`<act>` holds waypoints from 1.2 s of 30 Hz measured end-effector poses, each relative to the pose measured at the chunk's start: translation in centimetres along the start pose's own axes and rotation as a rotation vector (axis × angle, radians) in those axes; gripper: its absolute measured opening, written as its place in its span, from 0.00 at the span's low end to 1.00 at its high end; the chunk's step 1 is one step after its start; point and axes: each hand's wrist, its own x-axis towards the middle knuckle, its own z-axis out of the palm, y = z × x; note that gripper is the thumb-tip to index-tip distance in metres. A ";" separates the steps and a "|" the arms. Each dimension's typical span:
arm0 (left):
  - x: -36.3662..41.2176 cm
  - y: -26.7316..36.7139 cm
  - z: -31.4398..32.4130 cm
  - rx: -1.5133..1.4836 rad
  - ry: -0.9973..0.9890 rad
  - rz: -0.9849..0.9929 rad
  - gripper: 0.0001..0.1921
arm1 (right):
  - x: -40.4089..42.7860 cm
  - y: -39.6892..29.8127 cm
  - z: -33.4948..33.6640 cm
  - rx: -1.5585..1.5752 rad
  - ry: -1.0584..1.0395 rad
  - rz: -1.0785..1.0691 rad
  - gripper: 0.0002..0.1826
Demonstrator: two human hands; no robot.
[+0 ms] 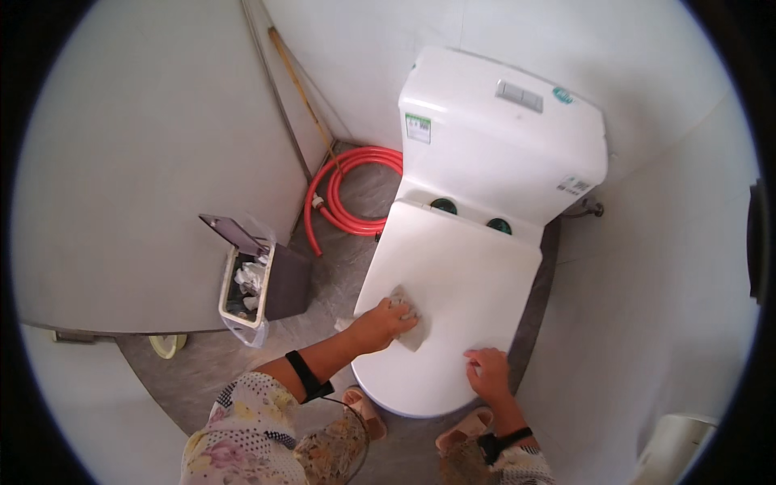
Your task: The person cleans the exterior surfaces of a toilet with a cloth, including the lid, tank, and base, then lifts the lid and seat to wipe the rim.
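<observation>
A white toilet with its lid (451,285) down stands before me. My left hand (385,325) presses a light grey cloth (414,338) onto the left part of the lid, its fingers bent over the cloth. At the lid's right edge, near the front, rests my right hand (487,371) with bent fingers and no object seen in it. Behind the lid rises the tank (497,145), with a flush button plate (519,96) on top and stickers on it. Two dark green round caps (444,206) show at the hinge end.
A coiled red hose (315,227) lies on the floor left of the toilet, where a bamboo stick (303,97) leans in the corner. Nearer is a lidded trash bin (291,282) holding crumpled paper. Walls stand on both sides. A pipe valve (598,209) is right of the tank.
</observation>
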 end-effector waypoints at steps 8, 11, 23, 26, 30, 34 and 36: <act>8.1 -1.2 -8.4 -0.447 0.135 -0.783 0.23 | 1.5 -1.1 0.1 0.124 -0.132 0.370 0.06; 16.3 -1.3 -7.6 -1.494 0.506 -0.892 0.15 | 1.4 -1.1 0.2 0.090 -0.121 0.304 0.03; 20.8 -15.2 -20.4 -1.593 1.264 -0.861 0.11 | 1.2 -0.8 -1.6 0.186 -0.283 0.416 0.09; 25.4 -9.3 -29.9 -1.393 1.248 -0.705 0.12 | 4.3 -0.4 -2.6 0.297 -0.278 0.677 0.11; 27.7 -3.8 -31.6 -0.561 0.598 -0.246 0.24 | 20.6 -6.1 -9.6 0.843 0.320 0.568 0.33; 28.5 2.1 -26.0 -0.726 0.348 0.075 0.37 | 30.6 -10.4 -16.9 1.147 0.738 0.396 0.35; 28.0 6.0 -26.8 -0.882 0.033 0.043 0.43 | 32.8 -8.2 -19.5 0.823 0.830 0.608 0.28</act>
